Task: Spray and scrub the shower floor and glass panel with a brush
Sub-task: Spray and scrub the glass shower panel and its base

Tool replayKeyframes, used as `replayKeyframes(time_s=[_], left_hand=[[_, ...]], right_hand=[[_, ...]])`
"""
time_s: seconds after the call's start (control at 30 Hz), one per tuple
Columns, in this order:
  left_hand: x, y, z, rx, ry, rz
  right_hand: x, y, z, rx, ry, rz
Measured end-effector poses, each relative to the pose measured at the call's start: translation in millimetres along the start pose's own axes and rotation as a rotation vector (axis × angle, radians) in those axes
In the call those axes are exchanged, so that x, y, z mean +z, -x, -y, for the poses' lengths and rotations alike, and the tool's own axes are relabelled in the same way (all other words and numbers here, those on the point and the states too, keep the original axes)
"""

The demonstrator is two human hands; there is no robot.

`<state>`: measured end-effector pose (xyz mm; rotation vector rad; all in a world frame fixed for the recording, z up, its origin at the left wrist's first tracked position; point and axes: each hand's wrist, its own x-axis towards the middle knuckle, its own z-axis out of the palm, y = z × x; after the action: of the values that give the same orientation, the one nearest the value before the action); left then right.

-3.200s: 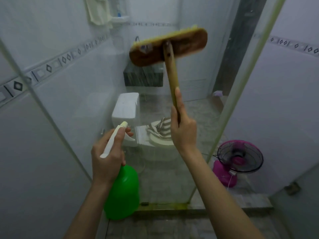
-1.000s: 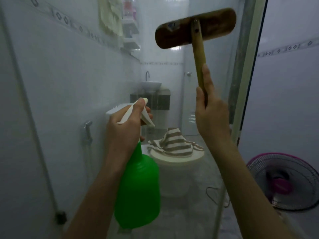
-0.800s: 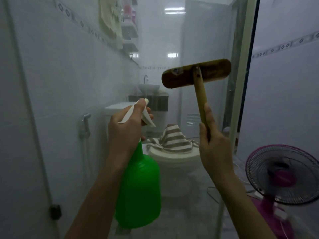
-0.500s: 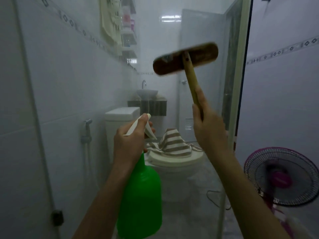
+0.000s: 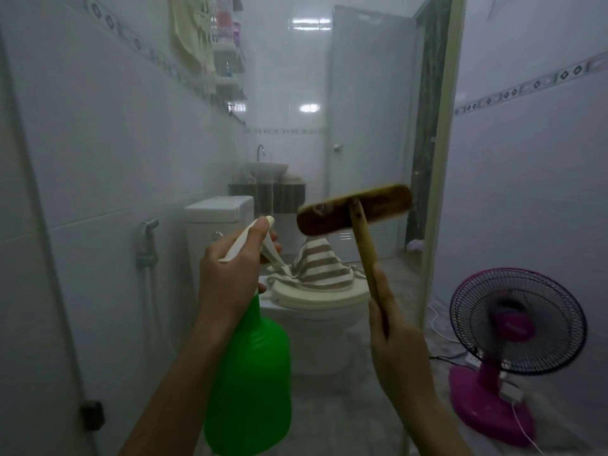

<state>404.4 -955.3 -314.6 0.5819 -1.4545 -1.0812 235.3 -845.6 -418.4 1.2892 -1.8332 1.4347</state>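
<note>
One brush [image 5: 355, 209] seemingly against hazy glass panel [image 5: 371, 93], white-tiled walls [image 5: 526, 199], toilet [image 5: 316, 324] beyond

Fan [image 5: 518, 320] blades blurred; brush [image 5: 355, 209] bristles face away, not vis.

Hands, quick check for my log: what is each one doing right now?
Left hand: grips the green spray bottle at its trigger head.
Right hand: grips the brush by its handle.

Striped cloth [image 5: 320, 266] on toilet [image 5: 316, 311]; pink fan [image 5: 508, 340] right
</note>
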Motion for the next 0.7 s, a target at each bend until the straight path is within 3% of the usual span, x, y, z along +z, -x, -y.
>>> replayKeyframes(time_s=[0.23,0.43,0.63,0.7], left_hand=[[9,5,2,-0.012,-0.002,-0.001],[15,11,4,-0.006,0.007,0.013],[17,17,4,-0.027,-0.032,0.039],[17,19,4,-0.015,-0.021,0.04]], right_hand=[[-2,-87,25,-0.122,-0.025,-0.077],[-5,11,-17,0.026,0.009,-0.005],[-21,-96,7,-0.067,-0.065,-0.094],[-24,-82,-2,-0.049,-0.065,-0.09]])
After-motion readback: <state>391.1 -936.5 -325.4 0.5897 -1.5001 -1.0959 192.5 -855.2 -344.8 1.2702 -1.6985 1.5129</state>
